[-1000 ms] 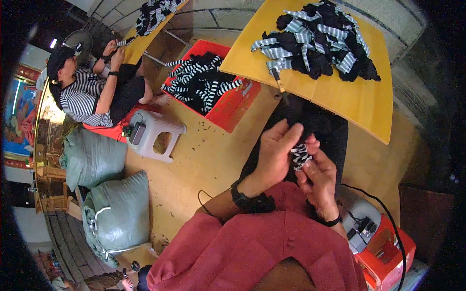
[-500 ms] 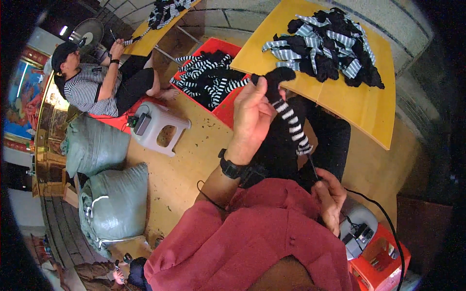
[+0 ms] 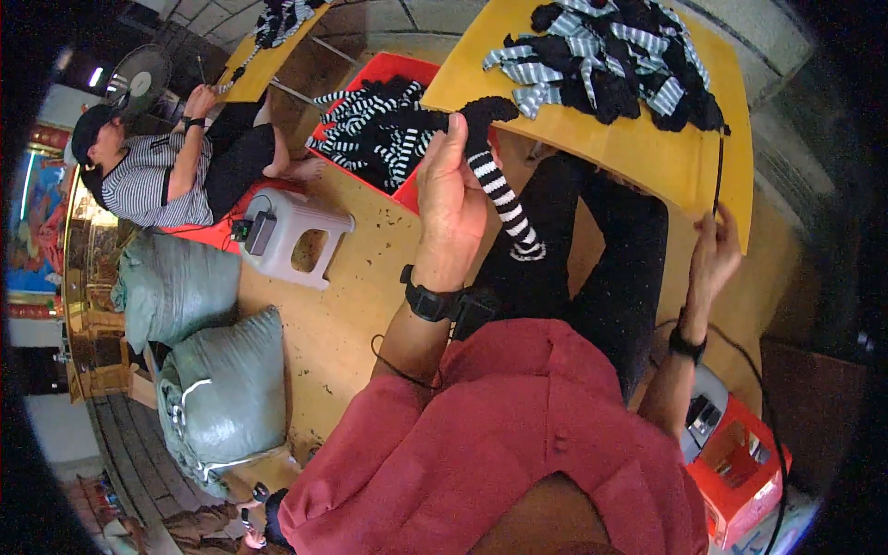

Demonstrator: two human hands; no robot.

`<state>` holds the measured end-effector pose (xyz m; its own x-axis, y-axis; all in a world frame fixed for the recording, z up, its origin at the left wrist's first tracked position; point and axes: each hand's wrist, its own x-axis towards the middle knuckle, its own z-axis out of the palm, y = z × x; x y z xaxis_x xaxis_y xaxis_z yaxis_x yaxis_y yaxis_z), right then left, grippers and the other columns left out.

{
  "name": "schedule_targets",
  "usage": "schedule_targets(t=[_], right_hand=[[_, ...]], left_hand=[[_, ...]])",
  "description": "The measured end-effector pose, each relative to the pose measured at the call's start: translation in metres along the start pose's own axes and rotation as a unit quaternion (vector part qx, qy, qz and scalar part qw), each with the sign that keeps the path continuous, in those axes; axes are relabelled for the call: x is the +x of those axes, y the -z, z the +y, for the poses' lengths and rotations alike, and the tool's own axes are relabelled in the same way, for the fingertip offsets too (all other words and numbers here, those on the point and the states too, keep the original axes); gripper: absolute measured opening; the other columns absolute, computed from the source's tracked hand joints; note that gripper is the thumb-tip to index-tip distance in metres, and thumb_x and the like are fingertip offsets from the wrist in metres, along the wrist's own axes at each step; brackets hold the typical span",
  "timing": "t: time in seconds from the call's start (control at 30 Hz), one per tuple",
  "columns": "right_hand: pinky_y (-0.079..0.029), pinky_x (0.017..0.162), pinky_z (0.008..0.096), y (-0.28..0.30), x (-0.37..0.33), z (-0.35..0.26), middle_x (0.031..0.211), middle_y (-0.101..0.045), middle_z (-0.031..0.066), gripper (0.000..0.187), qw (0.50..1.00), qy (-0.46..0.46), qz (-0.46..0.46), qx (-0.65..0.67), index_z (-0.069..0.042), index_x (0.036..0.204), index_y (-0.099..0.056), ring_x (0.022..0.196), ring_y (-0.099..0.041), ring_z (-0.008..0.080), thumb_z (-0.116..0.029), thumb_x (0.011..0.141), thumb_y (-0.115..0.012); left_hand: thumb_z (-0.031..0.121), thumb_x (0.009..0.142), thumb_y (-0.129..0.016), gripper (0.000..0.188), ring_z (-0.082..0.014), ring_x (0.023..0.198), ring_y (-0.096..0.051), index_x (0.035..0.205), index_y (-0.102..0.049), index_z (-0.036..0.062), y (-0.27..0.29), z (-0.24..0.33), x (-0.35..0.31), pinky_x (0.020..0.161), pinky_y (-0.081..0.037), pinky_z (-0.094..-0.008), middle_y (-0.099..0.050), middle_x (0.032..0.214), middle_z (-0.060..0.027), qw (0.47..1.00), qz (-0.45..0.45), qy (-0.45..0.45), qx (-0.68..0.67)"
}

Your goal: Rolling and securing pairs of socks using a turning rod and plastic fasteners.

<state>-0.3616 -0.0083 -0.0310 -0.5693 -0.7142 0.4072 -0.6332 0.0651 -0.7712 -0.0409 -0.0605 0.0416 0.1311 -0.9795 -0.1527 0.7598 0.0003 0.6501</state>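
My left hand (image 3: pixel 453 199) is closed, with the thumb up, around the black upper part of a knitted tube. The tube's black-and-white striped end (image 3: pixel 502 203) hangs down over my lap. Out to the right, my right hand (image 3: pixel 714 259) pinches a thin dark rod (image 3: pixel 719 171). Its far tip reaches the right edge of a pile of black and grey-striped knitted pieces (image 3: pixel 610 60) on the yellow table (image 3: pixel 592 153). Whether the tip has caught a piece is too small to tell.
Left of the table stands a red bin (image 3: pixel 407 194) of striped knitted pieces. A grey stool (image 3: pixel 310 222) and stuffed green sacks (image 3: pixel 227 388) are at the left, near a seated person (image 3: pixel 157 180) working at another table. A red stool (image 3: pixel 735 472) stands at my lower right, beside a black cable (image 3: pixel 772 407).
My right hand has drawn the rod away from the striped tube and carried it up and right to the pile. My left hand still holds the tube, slightly further left.
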Motion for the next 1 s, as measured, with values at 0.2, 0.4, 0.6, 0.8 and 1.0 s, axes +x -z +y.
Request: schedule_targets(t=[0.2, 0.4, 0.6, 0.8, 1.0], right_hand=[[-0.048, 0.064, 0.0345, -0.005, 0.033, -0.013, 0.080, -0.063, 0.0164, 0.026, 0.956, 0.072, -0.024, -0.283, -0.003, 0.105, -0.060, 0.072, -0.062, 0.0295, -0.018, 0.085, -0.057], [-0.048, 0.073, 0.0321, -0.011, -0.013, -0.090, 0.088, -0.065, 0.0121, 0.025, 0.988, 0.073, -0.085, 0.108, 0.000, 0.102, -0.060, 0.080, -0.062, 0.0207, -0.019, 0.086, -0.058], [-0.045, 0.067, 0.0227, -0.032, -0.045, -0.138, 0.082, -0.059, 0.0037, 0.027, 0.702, -0.104, -0.523, 0.472, -0.002, 0.103, -0.056, 0.074, -0.056, 0.0101, -0.022, 0.086, -0.059], [-0.038, 0.046, 0.0207, -0.020, -0.093, -0.113, 0.069, -0.054, 0.0031, 0.018, 0.686, -0.183, -0.549, 0.441, -0.001, 0.097, -0.056, 0.052, -0.049, 0.0082, -0.016, 0.092, -0.050], [-0.039, 0.046, 0.0217, -0.014, -0.112, -0.103, 0.069, -0.055, 0.0032, 0.016, 0.758, -0.168, -0.473, 0.416, 0.003, 0.096, -0.057, 0.050, -0.047, 0.0081, -0.010, 0.090, -0.050]], left_hand=[[0.025, 0.088, -0.057, 0.018, -0.0110, 0.063, -0.054, 0.090, -0.054, 0.0077, -0.012, -0.010, -0.006, 0.056, -0.046, -0.0262, -0.058, 0.077, -0.0027, 0.998, -0.025, -0.006, 0.055], [0.020, 0.087, -0.059, 0.018, -0.0107, 0.067, -0.057, 0.091, -0.057, 0.0027, -0.023, -0.022, -0.017, 0.059, -0.047, -0.0222, -0.062, 0.080, -0.0042, 0.993, -0.097, -0.031, 0.059], [0.014, 0.086, -0.060, 0.014, -0.0114, 0.066, -0.058, 0.086, -0.058, 0.0004, -0.040, -0.032, -0.027, 0.059, -0.048, -0.0223, -0.063, 0.081, -0.0065, 0.984, -0.142, -0.044, 0.103], [0.015, 0.088, -0.057, 0.014, -0.0123, 0.066, -0.057, 0.089, -0.058, 0.0010, -0.032, -0.014, -0.007, 0.062, -0.048, -0.0245, -0.063, 0.082, -0.0067, 0.992, -0.085, -0.077, 0.056], [0.016, 0.090, -0.053, 0.014, -0.0130, 0.069, -0.057, 0.091, -0.056, 0.0016, -0.016, -0.021, -0.003, 0.063, -0.048, -0.0257, -0.061, 0.085, -0.0059, 0.994, -0.091, -0.046, 0.051]])
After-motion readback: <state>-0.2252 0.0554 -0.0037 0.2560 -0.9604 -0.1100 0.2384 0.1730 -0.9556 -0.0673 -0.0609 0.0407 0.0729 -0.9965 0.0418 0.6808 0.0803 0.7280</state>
